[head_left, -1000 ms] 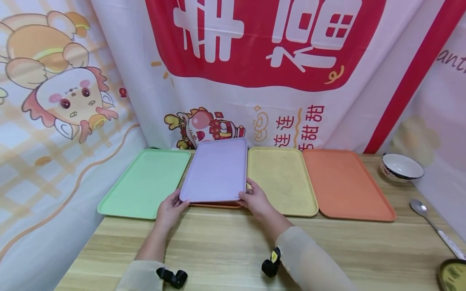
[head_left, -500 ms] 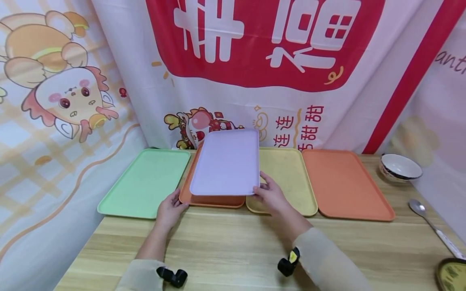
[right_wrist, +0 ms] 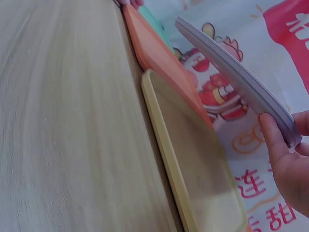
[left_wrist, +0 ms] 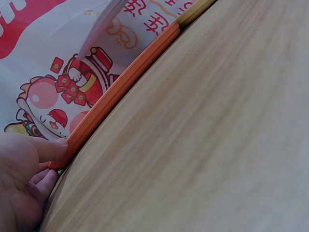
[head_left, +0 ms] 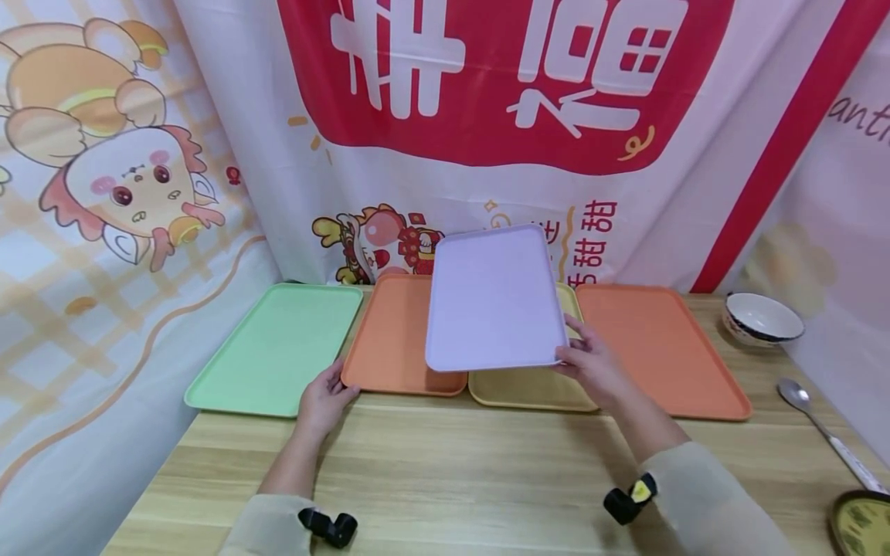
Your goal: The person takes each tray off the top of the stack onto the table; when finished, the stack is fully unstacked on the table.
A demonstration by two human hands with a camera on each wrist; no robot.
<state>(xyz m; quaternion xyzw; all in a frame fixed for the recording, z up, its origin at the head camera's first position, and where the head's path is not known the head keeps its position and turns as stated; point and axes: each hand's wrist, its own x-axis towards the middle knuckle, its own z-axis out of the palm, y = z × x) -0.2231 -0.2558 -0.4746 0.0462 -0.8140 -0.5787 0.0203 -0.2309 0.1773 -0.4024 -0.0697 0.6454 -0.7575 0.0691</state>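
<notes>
A lavender tray (head_left: 497, 301) is held in the air by my right hand (head_left: 598, 371), which pinches its near right corner between thumb and fingers. It hovers over the yellow tray (head_left: 535, 390) and covers part of the left orange tray (head_left: 396, 332). In the right wrist view the lavender tray (right_wrist: 241, 79) is tilted, well apart from the trays below. My left hand (head_left: 324, 401) pinches the near left corner of the left orange tray; the left wrist view shows the thumb on top of that orange tray's rim (left_wrist: 120, 92) and fingers below.
A green tray (head_left: 278, 347) lies at the left and another orange tray (head_left: 667, 355) at the right. On the far right are a white bowl (head_left: 763, 318), a spoon (head_left: 827, 432) and a dark-rimmed dish (head_left: 862, 525). A printed cloth (head_left: 514, 193) hangs behind the wooden table (head_left: 431, 479).
My right hand has lifted the lavender tray off the left orange tray and carried it right. My left hand has let go of the lavender tray and now holds the orange tray's corner.
</notes>
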